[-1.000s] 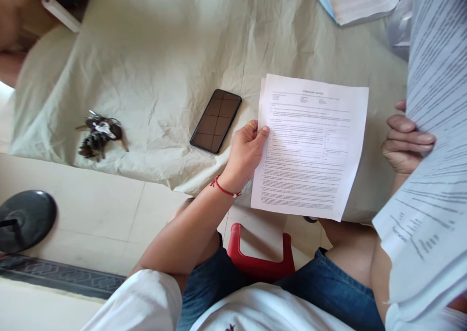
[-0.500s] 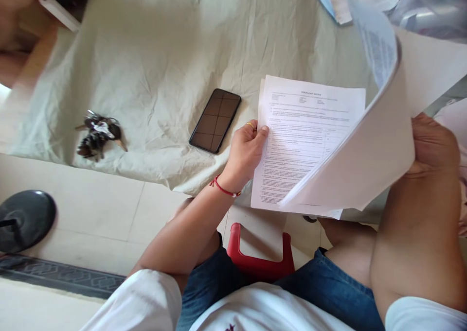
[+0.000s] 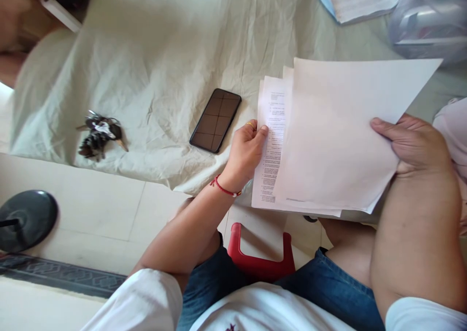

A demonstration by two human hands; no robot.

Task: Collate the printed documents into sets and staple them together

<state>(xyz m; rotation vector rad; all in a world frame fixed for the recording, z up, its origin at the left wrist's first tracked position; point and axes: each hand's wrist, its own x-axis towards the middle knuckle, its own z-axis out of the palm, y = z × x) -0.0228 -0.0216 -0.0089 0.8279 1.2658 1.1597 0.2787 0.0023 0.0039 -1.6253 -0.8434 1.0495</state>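
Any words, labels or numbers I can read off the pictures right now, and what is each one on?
None can be read.
Printed sheet in the left hand: lines of small print, too blurred.
Blank sheets under the right hand: no text.
Clipboard paper: too small.
Phone: screen dark.

White paper sheets (image 3: 328, 141), fanned, blank side up

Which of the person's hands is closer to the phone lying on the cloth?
Left. The left hand grips the papers just right of the phone; the right hand holds their far edge.
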